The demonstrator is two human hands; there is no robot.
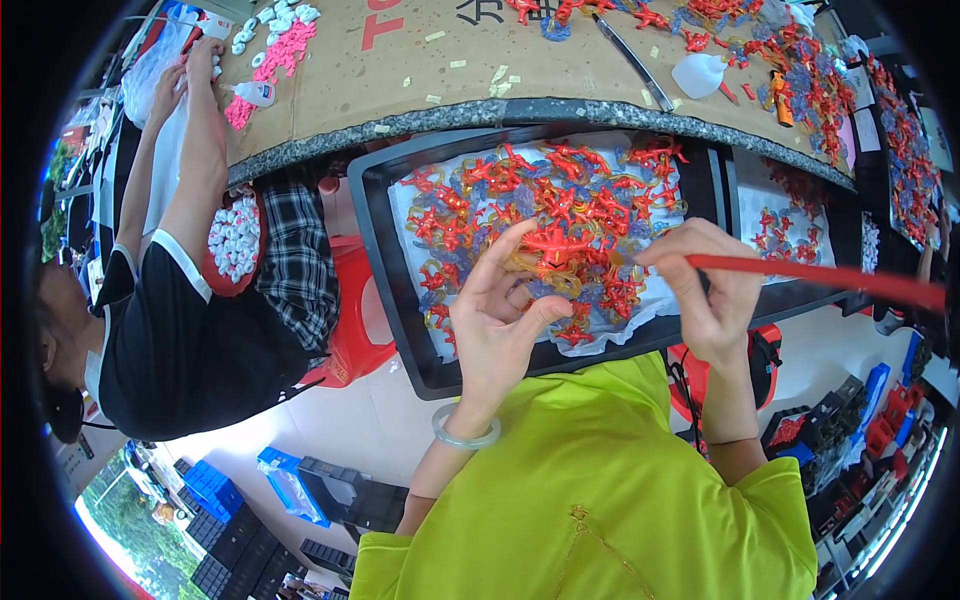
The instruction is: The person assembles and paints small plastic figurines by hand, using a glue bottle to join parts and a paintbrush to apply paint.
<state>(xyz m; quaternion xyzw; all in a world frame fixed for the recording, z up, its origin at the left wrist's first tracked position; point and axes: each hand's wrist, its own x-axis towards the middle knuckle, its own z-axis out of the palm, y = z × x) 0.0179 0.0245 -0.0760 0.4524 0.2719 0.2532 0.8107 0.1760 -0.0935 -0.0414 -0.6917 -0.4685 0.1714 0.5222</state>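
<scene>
My left hand (492, 325) holds a small red plastic figure (556, 246) with translucent yellow loops around it, gripped between thumb and fingers. In my right hand (715, 300) is a thin brush (820, 272) with a long red handle, pinched like a pen. Its tip points left toward the figure; whether it touches is too small to tell. Beneath both hands a black tray (382, 270), lined with white paper, bears many similar red figures (590, 205) tangled with yellow and bluish-purple translucent pieces.
A cardboard-covered bench (560, 70) with a stone edge lies beyond the tray. On it are a white bottle (698, 75), tweezers (635, 65), an orange bottle (782, 100) and heaped figures. At left, a co-worker (200, 320) works beside pink pieces (285, 50). A second tray (785, 225) stands right.
</scene>
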